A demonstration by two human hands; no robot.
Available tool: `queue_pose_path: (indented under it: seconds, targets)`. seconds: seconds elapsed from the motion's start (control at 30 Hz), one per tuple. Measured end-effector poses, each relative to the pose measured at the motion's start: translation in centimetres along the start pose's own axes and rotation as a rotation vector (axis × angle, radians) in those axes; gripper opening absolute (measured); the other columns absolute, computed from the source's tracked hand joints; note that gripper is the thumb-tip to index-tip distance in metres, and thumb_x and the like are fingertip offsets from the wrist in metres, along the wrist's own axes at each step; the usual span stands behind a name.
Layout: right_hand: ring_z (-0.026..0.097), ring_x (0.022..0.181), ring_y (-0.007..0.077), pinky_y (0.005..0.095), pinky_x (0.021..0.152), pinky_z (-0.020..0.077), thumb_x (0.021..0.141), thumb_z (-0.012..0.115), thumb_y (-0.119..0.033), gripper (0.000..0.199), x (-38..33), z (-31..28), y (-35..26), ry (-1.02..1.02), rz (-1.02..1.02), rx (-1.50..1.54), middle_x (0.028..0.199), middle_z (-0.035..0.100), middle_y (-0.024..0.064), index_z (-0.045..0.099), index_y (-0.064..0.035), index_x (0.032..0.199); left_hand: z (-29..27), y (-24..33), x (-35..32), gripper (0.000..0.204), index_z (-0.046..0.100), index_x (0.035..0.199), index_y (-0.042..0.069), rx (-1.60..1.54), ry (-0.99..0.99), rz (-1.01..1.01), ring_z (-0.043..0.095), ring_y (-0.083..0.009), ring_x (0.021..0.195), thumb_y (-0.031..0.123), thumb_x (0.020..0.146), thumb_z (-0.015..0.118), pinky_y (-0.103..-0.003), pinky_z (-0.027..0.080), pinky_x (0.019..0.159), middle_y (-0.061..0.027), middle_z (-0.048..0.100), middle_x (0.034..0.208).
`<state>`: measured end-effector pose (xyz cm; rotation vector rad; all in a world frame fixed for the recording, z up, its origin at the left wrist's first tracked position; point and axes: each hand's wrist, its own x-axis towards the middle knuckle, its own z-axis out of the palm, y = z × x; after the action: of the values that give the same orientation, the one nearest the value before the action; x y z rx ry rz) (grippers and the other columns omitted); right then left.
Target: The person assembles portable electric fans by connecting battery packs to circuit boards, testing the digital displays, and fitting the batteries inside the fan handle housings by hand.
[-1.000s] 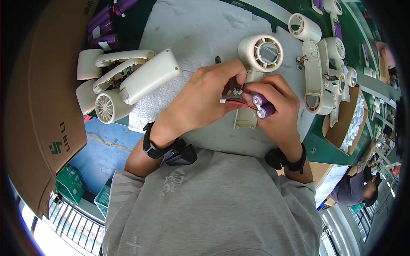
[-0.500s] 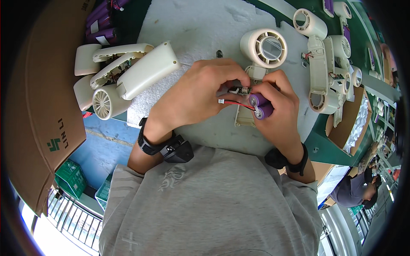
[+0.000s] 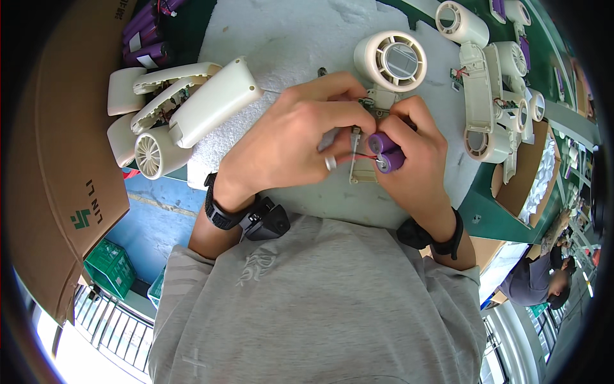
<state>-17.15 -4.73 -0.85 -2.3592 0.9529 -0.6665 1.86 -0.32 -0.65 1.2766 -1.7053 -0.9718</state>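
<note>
Purple cells [image 3: 382, 143] gripped over a cream fan [image 3: 369, 56]

The right hand [image 3: 417, 153] holds the paired cells at the fan's open handle [image 3: 363, 173]; the left hand [image 3: 291, 136] curls its fingers beside them, their grip unclear. Green lettering [image 3: 94, 205] and a logo [image 3: 80, 219] mark the brown carton [image 3: 67, 128]; white labels [image 3: 147, 61] on purple packs [image 3: 157, 50] are too small to read. Pale foam [image 3: 281, 41] spreads between the left casings [image 3: 214, 99] and right casings [image 3: 476, 96], its edge meeting the green counter [image 3: 484, 203].
</note>
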Motion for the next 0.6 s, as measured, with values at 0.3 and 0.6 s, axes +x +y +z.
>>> queue_pose_path:
  seconds: [0.3, 0.6]
  targets:
    - [0.058, 0.067, 0.0247, 0.0351, 0.058, 0.0464, 0.065, 0.072, 0.002, 0.018, -0.04, -0.05, 0.09, 0.012, -0.034, -0.017, 0.084, 0.054, 0.0091, 0.060, -0.0007, 0.078, 0.28, -0.23, 0.25, 0.036, 0.069, 0.093, 0.006, -0.035, 0.040, 0.059, 0.063, -0.0242, 0.084, -0.014, 0.064, 0.066, -0.031, 0.051, 0.071, -0.0101, 0.061, 0.097]
    - [0.060, 0.071, 0.0211, 0.0320, 0.061, 0.0473, 0.074, 0.072, 0.000, 0.016, 0.10, -0.78, 0.95, -0.069, -0.059, 0.105, 0.086, 0.057, 0.0075, 0.060, -0.0014, 0.084, 0.12, -0.41, 0.17, 0.036, 0.069, 0.093, 0.005, -0.040, 0.010, 0.078, 0.064, -0.0235, 0.081, -0.015, 0.063, 0.065, -0.030, 0.051, 0.069, -0.0102, 0.063, 0.089]
